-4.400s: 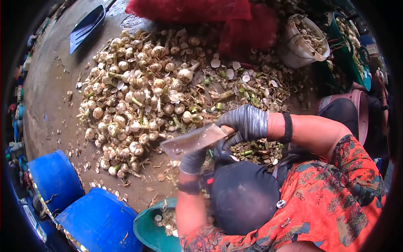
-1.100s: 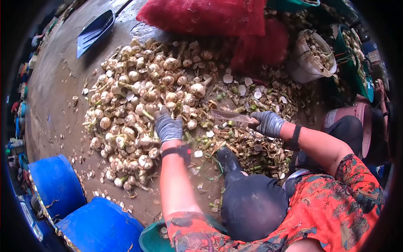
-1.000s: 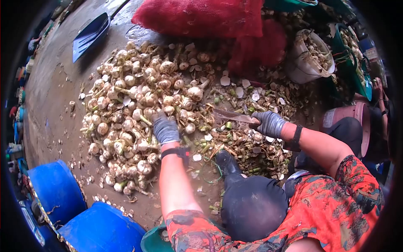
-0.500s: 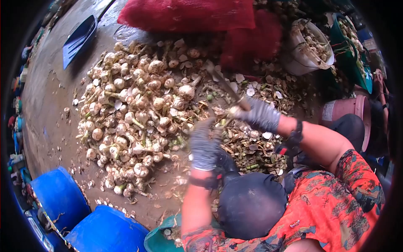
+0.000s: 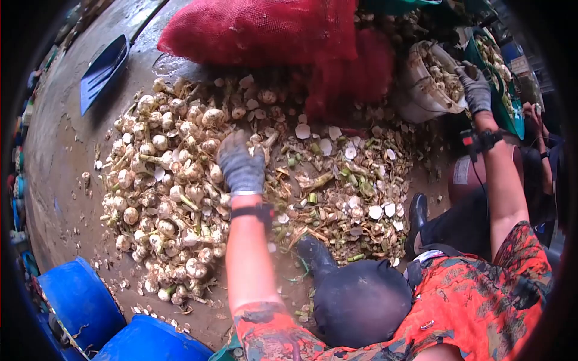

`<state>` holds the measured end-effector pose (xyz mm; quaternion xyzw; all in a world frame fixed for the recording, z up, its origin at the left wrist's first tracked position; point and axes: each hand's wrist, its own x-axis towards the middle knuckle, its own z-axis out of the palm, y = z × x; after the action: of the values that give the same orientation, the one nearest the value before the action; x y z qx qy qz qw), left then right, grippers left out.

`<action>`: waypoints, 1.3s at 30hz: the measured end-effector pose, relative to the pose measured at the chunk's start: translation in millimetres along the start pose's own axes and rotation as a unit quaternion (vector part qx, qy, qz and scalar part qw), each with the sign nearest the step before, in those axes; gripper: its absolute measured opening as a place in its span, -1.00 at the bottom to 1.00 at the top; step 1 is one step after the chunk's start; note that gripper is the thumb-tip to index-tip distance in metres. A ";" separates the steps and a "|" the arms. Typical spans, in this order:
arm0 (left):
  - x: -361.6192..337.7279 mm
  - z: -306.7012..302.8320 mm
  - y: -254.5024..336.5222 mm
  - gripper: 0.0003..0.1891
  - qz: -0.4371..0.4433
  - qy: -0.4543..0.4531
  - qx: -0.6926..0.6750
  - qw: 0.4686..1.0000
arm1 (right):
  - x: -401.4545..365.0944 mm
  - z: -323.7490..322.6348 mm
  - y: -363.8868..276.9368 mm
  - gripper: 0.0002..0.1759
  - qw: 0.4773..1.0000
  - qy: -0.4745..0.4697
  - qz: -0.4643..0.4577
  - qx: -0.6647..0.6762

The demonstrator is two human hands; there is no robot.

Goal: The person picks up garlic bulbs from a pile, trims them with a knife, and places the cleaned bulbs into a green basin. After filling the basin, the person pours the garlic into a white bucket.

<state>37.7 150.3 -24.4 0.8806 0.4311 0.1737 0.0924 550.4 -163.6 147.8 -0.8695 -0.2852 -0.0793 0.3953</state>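
My left hand (image 5: pixel 242 165), in a grey glove, reaches onto the right side of a heap of garlic bulbs (image 5: pixel 171 174) with stalks. Its fingers look apart and touch the bulbs. At the upper right, my right hand (image 5: pixel 475 90), also gloved, is bent at the rim of a white bucket (image 5: pixel 418 99) holding garlic pieces. Its fingers are curled; what they hold cannot be made out. No knife shows in this frame. Cut stalks and peelings (image 5: pixel 361 198) lie between the hands.
A red mesh sack (image 5: pixel 259 33) lies behind the heap. A blue scoop (image 5: pixel 105 72) is at the upper left, two blue tubs (image 5: pixel 81 301) at the lower left. A green basket (image 5: pixel 512 114) and another person's hand (image 5: pixel 533 111) are at the right edge.
My hands were close together over the cuttings, the right one with a knife. The left has moved left onto the heap, the right up and right to the bucket.
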 end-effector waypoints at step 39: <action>-167.3 -130.8 88.8 0.19 -0.116 -0.177 -0.579 0.787 | -293.1 119.2 -234.8 -0.61 0.798 -0.582 0.020 0.152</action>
<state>-43.1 -34.6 86.1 0.6204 0.3249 0.2198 0.6792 167.0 -80.0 111.6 -0.6858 -0.4529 0.4943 0.2832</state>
